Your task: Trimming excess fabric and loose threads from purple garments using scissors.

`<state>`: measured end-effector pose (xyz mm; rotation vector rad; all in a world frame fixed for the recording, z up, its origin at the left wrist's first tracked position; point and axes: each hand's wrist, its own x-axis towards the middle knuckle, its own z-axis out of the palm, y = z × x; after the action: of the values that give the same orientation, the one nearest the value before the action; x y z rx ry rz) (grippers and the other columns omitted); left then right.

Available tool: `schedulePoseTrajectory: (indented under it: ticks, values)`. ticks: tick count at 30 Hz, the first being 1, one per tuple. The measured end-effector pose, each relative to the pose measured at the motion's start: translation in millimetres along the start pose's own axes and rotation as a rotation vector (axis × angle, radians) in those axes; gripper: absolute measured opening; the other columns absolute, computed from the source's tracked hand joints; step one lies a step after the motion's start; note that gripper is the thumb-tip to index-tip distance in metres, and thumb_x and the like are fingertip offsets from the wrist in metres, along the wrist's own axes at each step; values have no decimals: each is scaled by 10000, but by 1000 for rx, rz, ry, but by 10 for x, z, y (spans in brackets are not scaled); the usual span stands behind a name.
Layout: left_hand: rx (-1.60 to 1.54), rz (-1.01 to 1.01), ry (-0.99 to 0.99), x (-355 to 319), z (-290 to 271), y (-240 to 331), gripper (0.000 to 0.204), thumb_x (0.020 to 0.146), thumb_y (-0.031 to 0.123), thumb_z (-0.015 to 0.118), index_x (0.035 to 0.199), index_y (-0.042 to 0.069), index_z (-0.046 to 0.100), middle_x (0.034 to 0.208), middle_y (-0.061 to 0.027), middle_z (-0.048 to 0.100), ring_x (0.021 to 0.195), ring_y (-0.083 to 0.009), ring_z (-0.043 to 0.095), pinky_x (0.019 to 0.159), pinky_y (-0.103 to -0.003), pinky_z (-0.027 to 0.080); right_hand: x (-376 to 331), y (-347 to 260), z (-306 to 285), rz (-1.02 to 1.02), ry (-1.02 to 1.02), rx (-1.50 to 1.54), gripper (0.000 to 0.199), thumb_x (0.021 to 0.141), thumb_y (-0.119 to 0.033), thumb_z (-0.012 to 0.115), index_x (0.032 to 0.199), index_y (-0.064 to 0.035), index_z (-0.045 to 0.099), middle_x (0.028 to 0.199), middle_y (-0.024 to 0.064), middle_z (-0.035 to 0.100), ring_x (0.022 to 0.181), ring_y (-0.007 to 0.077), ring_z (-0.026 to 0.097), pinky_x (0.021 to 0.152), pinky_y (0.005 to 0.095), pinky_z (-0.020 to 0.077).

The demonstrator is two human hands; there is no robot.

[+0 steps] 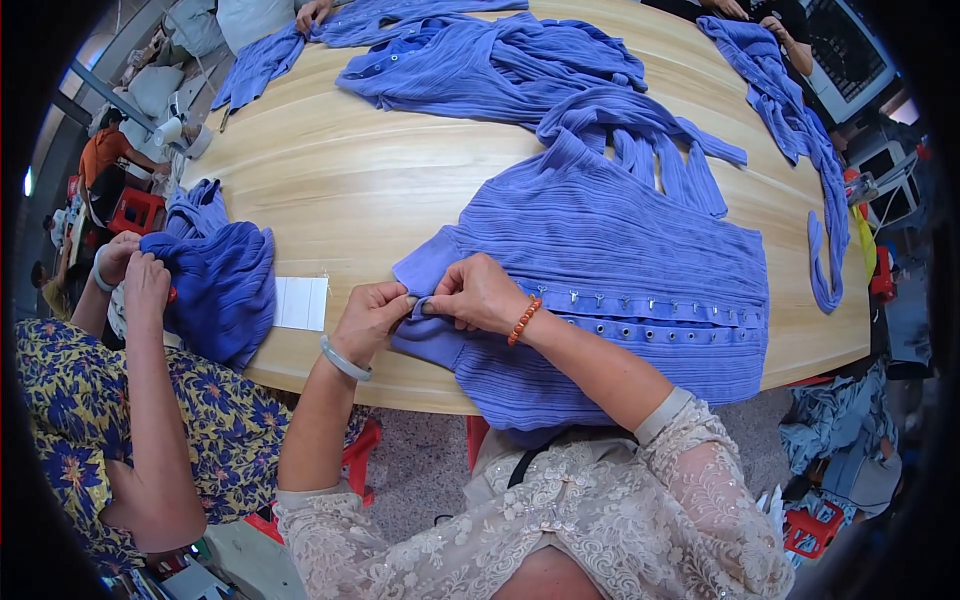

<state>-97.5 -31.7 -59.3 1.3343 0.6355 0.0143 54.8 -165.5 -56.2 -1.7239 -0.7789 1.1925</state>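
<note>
A blue ribbed cardigan-like garment (610, 230) lies spread before me on the table, its collar end toward the left. My left hand (366, 315) pinches the edge of the smooth collar band (428, 262). Close beside it, my right hand (480, 292) pinches the same band, fingers bent and almost touching the left ones. Part of the pinched cloth is hidden by my fingers. Along the garment's front opening run a row of metal hooks (625, 302) and a row of metal eyelets (625, 334).
More blue garments (490, 70) lie across the table (370, 190). A white paper slip (300, 303) is left of my hands. A person at the left holds a darker blue garment (222, 290); others handle blue garments at the far edge. Red stools (137, 212) stand around.
</note>
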Motion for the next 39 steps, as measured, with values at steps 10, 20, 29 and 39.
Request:
schedulePoseTrajectory:
  ticks: [10,20,29,39]
  values:
    - [-33,3,171,16,-50,-85,97,918,74,594,872,8,650,694,58,575,578,-17,475,522,-178,367,-367,195,123,-359,262,-573,184,827,-243,677,904,-79,707,819,126,670,773,343,644,691,420,513]
    - [1101,902,493,-60,560,399,330,763,59,692,1084,41,619,983,-124,615,932,-306,559,821,-405,438,-427,226,14,-325,247,-422,189,836,-236,648,939,-91,709,853,160,688,831,367,658,748,467,521]
    - [1222,482,259,214,437,154,176,691,47,697,857,89,659,886,-68,637,922,-292,535,812,-416,395,-415,237,43,-342,295,-419,173,841,-221,638,909,-73,694,874,171,676,843,371,650,749,472,513]
    - [955,439,164,216,388,169,67,756,65,674,790,9,690,754,-141,663,740,-323,608,695,-425,482,-300,180,8,-297,349,-357,162,823,-208,661,873,-56,689,848,176,678,827,360,659,746,458,519]
